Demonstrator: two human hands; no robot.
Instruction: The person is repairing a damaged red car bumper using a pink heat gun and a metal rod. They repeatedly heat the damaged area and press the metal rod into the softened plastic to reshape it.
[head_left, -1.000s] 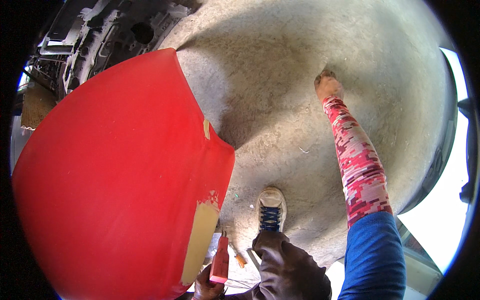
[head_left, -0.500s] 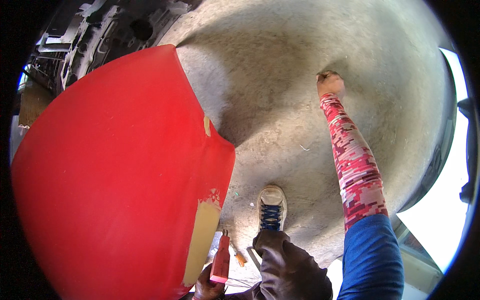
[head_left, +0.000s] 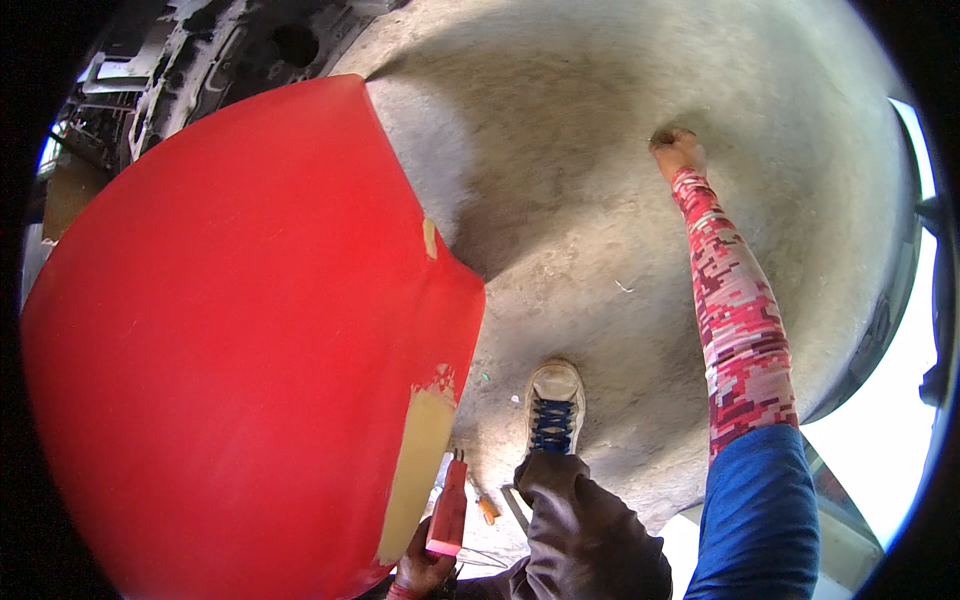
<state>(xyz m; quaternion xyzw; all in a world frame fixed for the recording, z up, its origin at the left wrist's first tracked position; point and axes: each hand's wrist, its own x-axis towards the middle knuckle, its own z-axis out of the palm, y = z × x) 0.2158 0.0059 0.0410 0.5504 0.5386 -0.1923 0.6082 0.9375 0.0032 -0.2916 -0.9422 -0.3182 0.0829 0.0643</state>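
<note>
A large curved red panel, like a car body part, fills the left side. Tan patches, one a long strip, show along its right edge. At the lower edge my left hand, partly hidden by the panel, is closed around a red two-pronged tool. The tool's two metal prongs point up, close beside the tan strip. My right arm, in a red and white pixel-patterned sleeve, reaches far out over the floor. My right hand is closed at its end, away from the panel; whatever it may hold is too small to make out.
Dark car parts stand at the upper left, behind the panel. My shoe rests on the concrete floor. An orange-handled tool lies near my leg, beside a thin cable. A dark curved rim borders the right side.
The whole view has shifted a little, so panel, shoe and floor sit further right. My right hand appears slightly further right and higher, still closed. The left hand keeps hold of the red tool.
</note>
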